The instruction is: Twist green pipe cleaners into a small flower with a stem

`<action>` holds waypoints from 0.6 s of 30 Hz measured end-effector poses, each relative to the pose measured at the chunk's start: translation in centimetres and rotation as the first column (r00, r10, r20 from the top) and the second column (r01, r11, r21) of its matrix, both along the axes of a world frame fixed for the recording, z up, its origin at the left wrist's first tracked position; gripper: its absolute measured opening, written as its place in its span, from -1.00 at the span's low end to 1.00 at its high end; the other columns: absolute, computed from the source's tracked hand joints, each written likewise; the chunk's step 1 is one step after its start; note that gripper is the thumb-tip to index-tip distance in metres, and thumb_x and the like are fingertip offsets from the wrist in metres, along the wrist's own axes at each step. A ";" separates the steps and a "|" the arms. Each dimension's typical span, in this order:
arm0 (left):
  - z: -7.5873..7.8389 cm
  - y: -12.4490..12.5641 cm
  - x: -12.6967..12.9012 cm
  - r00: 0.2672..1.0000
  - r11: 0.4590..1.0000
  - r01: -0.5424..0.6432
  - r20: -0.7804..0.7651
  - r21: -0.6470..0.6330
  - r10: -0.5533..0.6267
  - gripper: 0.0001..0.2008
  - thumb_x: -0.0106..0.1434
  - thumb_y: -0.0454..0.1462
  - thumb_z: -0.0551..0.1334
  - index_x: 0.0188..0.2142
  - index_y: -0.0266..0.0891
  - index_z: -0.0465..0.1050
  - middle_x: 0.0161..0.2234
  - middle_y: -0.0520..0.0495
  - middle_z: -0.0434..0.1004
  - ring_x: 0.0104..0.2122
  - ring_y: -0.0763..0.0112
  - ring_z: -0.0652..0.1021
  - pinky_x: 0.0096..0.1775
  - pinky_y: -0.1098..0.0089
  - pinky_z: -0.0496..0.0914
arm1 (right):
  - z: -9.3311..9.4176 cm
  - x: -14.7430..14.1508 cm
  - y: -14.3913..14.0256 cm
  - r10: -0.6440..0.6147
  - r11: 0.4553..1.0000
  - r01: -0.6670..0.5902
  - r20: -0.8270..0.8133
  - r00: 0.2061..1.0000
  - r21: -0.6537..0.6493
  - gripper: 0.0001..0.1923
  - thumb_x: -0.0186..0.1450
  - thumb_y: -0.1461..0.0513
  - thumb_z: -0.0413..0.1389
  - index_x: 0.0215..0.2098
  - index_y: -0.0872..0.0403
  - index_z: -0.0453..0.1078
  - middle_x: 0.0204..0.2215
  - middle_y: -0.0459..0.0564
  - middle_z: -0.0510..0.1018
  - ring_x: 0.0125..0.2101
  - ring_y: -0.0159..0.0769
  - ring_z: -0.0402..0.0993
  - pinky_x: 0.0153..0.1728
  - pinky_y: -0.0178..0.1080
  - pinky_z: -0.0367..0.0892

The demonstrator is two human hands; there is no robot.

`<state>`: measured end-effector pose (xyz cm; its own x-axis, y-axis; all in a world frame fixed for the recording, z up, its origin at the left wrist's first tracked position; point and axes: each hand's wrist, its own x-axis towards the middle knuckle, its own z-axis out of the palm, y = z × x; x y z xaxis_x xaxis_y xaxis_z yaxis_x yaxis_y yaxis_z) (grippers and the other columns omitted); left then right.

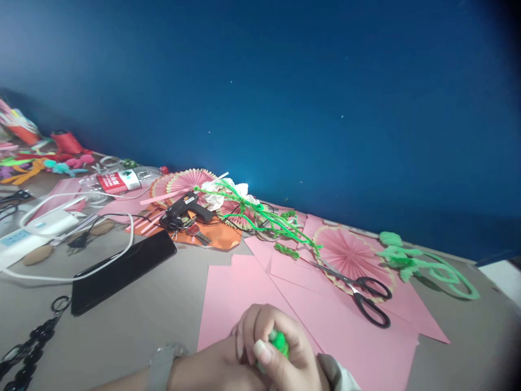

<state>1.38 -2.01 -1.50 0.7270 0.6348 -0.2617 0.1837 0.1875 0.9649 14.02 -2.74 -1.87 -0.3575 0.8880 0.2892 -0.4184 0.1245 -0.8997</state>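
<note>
Both my hands meet at the bottom edge, over the near corner of a pink paper sheet (pixel 240 296). My left hand (pixel 211 370), with a grey watch (pixel 161 365) on its wrist, comes in from the left. My right hand (pixel 295 358), with a pale sleeve at the wrist, curls its fingers and thumb around a small bright green fuzzy piece (pixel 280 341). The left hand presses against the same bundle; how much of the piece it grips is hidden by the fingers.
Black-handled scissors (pixel 368 297) lie on a pink paper fan (pixel 345 251). Light green pipe cleaners (pixel 411 263) lie at the right. Farther left lie a glue gun (pixel 185 208), a black phone (pixel 122 271), a white power strip (pixel 24 236), a bottle (pixel 122 180) and a black chain (pixel 28 347).
</note>
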 end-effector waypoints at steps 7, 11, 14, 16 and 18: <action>0.0 -0.3 0.2 0.992 0.985 0.075 0.112 -0.155 -0.058 -0.70 0.25 -0.06 0.08 -0.38 -0.26 0.36 -0.51 0.07 0.17 -0.46 0.54 0.29 -0.43 0.55 0.24 | -0.6 -0.6 -0.5 -0.090 0.985 0.083 -0.036 0.995 -0.152 -0.64 0.35 0.06 -0.06 -0.54 0.04 0.05 -0.66 -0.23 0.14 -0.63 -0.47 0.09 -0.56 -0.33 0.01; 0.0 -0.2 0.4 0.993 0.991 0.062 0.112 -0.118 -0.049 -0.69 0.27 -0.05 0.06 -0.37 -0.25 0.36 -0.50 0.06 0.18 -0.42 0.49 0.29 -0.35 0.50 0.28 | -0.7 -0.8 -0.3 -0.136 0.976 0.130 -0.022 0.991 -0.174 -0.64 0.37 0.07 -0.10 -0.54 0.04 0.08 -0.64 -0.20 0.17 -0.61 -0.45 0.12 -0.52 -0.31 0.09; 0.5 0.1 0.2 0.995 0.998 0.032 0.095 -0.057 -0.026 -0.72 0.27 -0.07 0.07 -0.35 -0.22 0.36 -0.45 0.04 0.23 -0.37 0.45 0.30 -0.26 0.45 0.29 | -0.2 -0.2 0.1 -0.138 0.990 0.138 0.017 0.990 -0.038 -0.59 0.38 0.03 -0.20 -0.49 0.06 0.22 -0.55 -0.09 0.30 -0.49 -0.34 0.27 -0.41 -0.24 0.21; 0.9 0.1 0.0 0.997 0.999 0.021 0.080 -0.029 -0.018 -0.73 0.26 -0.07 0.08 -0.32 -0.22 0.37 -0.42 0.03 0.28 -0.35 0.43 0.31 -0.23 0.44 0.29 | 0.7 0.6 0.3 -0.158 0.987 0.157 0.143 0.977 0.018 -0.57 0.40 0.07 -0.26 -0.41 0.07 0.33 -0.44 0.00 0.40 -0.35 -0.26 0.36 -0.27 -0.18 0.27; 1.1 -0.1 -0.2 0.999 1.000 0.011 0.043 -0.008 -0.010 -0.71 0.28 -0.08 0.05 -0.27 -0.24 0.38 -0.42 0.02 0.32 -0.36 0.42 0.34 -0.25 0.43 0.31 | 1.9 1.6 0.3 -0.211 0.977 0.212 0.357 0.910 0.037 -0.70 0.40 0.17 -0.20 -0.20 0.04 0.35 -0.25 0.03 0.45 -0.19 -0.23 0.39 -0.17 -0.19 0.28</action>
<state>1.20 -2.09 -0.37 0.7444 0.6250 -0.2350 0.1438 0.1936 0.9705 15.58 -2.41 0.07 -0.2402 0.9549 0.1747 -0.0337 0.1717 -0.9846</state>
